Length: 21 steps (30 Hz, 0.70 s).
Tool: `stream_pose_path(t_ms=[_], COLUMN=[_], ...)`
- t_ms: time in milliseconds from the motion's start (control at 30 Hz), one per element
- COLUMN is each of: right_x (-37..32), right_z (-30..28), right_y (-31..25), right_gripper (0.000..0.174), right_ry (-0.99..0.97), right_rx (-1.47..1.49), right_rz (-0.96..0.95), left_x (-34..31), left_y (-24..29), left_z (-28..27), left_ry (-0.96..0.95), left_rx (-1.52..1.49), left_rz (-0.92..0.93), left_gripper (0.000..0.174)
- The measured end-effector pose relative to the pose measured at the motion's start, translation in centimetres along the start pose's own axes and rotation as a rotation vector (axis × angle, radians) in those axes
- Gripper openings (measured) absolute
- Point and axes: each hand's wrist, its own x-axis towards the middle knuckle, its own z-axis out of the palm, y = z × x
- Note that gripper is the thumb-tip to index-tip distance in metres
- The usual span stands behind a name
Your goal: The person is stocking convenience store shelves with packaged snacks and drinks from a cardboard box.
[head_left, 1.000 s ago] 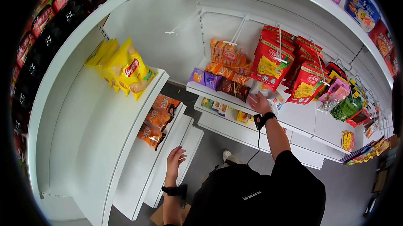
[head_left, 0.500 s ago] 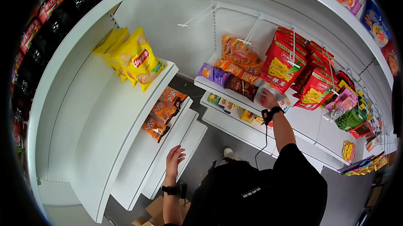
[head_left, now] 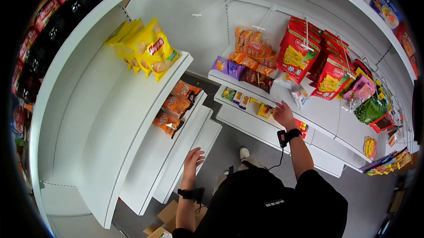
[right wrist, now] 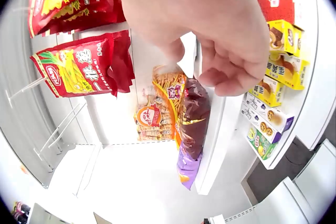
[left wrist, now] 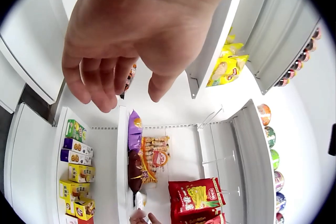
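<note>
The right hand (head_left: 283, 115) hovers over the front edge of the middle shelf, its fingers bent loosely with nothing between them. Behind it on that shelf lie a clear-and-white packet (head_left: 285, 80) and a white-and-blue packet (head_left: 300, 97). To their left are a dark brown bag (head_left: 256, 80), purple packets (head_left: 228, 67) and orange snack bags (head_left: 256, 46). In the right wrist view, the right hand (right wrist: 210, 29) is beside the brown bag (right wrist: 194, 116). The left hand (head_left: 193, 164) hangs empty in front of the left shelves, fingers loosely curled; the left wrist view shows this hand (left wrist: 142, 35) large.
Red bags (head_left: 298, 50) hang on hooks at the right. Small boxes (head_left: 240, 99) stand on the lower shelf. Yellow chip bags (head_left: 152, 48) and orange bags (head_left: 176, 101) are on the left shelves (head_left: 119, 123). A cardboard box (head_left: 168, 213) sits on the floor.
The right hand has drawn back from the clear-and-white packet toward the shelf's front edge, leaving it lying there. The left hand has shifted slightly right in the head view, which has also moved.
</note>
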Motion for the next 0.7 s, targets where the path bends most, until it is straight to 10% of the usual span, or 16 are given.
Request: stream_pose_path(t_ms=[700], right_x=[-10.2], right_z=[-7.6], right_y=[3.2], right_gripper=[0.037], right_ry=[-0.038], right_rx=[0.003], right_rz=[0.059], left_x=[-9.1], left_y=[-7.0], left_z=[1.3], left_ry=[0.077], left_rx=[-0.073], left_rz=[0.009], left_gripper=[0.039])
